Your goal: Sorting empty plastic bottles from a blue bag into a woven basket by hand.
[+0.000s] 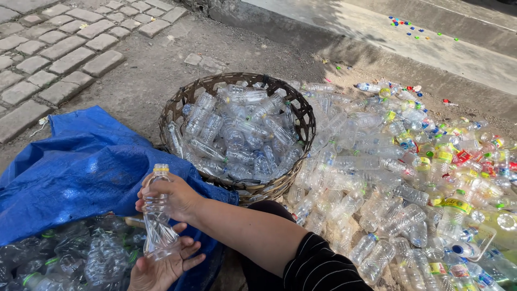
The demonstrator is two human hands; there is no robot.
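A clear, crumpled plastic bottle [156, 223] with a yellow neck ring and no cap stands upright between both hands, above the blue bag. My right hand [175, 196] reaches across from the right in a black striped sleeve and grips the bottle's upper half. Under it, my left hand [160, 268] lies palm up and cups the bottle's base. A round woven basket [305, 111] filled with clear bottles without labels sits just beyond the hands.
A blue plastic sack [81, 161] at the left holds crushed clear bottles [70, 253]. A large heap of bottles [409, 172], many with coloured labels and caps, covers the ground at the right. Paving stones [59, 48] lie upper left, a concrete kerb [377, 48] behind.
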